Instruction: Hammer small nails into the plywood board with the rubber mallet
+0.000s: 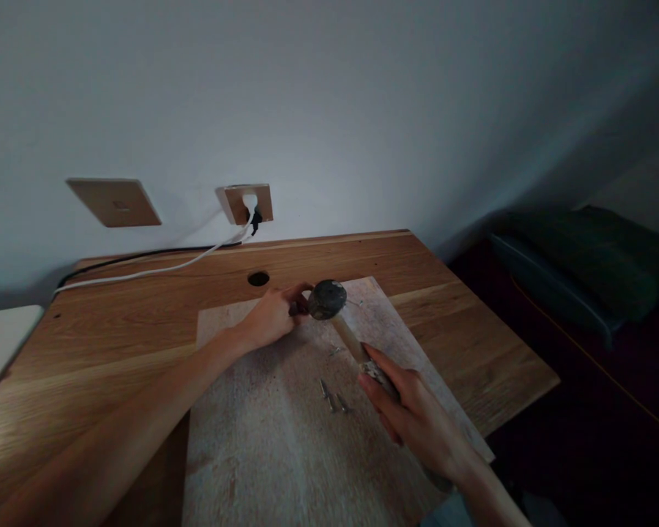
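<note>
My right hand [411, 417] grips the wooden handle of a hammer [329, 301], whose dark round head hangs over the far end of a pale worn board [263, 439]. My left hand [274, 316] rests on that board just left of the hammer head, its fingers pinched together on something small that I cannot make out. A few loose nails [334, 399] lie on the board between my two hands, nearer my right.
The board lies on a wooden desk [115, 329] with a round cable hole [258, 279]. A white cable [159, 269] runs to a wall socket [245, 203]; a second wall plate [114, 202] sits left. Dark luggage [576, 271] lies right of the desk.
</note>
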Tool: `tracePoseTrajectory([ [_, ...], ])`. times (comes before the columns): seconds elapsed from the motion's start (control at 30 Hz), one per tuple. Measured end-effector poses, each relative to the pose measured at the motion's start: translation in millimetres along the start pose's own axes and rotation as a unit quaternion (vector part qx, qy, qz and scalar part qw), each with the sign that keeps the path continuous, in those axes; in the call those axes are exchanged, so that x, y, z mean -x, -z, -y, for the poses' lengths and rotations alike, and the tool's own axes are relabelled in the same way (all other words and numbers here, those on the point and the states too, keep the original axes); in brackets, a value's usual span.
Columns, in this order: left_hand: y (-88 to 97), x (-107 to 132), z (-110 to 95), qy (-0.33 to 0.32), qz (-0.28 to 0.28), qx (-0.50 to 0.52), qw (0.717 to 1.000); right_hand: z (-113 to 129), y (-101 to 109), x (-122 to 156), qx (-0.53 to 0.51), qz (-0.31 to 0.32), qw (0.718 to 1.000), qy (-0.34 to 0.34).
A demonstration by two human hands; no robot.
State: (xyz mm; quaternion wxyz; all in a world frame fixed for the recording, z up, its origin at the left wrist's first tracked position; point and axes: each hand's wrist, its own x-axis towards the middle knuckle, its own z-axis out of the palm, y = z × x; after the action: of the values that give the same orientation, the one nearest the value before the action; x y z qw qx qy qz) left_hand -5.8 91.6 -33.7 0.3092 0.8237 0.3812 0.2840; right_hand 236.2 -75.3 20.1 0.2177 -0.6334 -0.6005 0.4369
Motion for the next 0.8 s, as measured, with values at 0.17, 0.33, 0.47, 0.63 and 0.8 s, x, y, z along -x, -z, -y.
tracePoseTrajectory([
  [0.17,-1.4,-1.3,2.9,-0.013,-0.001,0.001,1.000,2.5,-1.8,0.2,0.019,-0.013,1.000,-0.008],
  [0.33,-2.3,-1.7,3.5,-0.029,-0.022,0.012,0.999,-0.7,-1.7,1.1,0.017,-0.006,1.000,-0.010],
  [0.47,-3.1,0.0,3.4,-0.034,-0.012,0.016,0.999,-5.4,-2.0,2.1,0.009,-0.001,1.000,-0.013],
  [0.63,1.1,-0.2,3.4,-0.048,-0.004,0.013,0.999,-11.6,0.3,8.4,0.022,-0.018,0.999,-0.029],
  [0.8,9.3,3.1,-16.8,-0.072,-0.014,-0.102,0.992,-23.6,7.2,25.2,-0.006,-0.051,0.997,-0.055],
])
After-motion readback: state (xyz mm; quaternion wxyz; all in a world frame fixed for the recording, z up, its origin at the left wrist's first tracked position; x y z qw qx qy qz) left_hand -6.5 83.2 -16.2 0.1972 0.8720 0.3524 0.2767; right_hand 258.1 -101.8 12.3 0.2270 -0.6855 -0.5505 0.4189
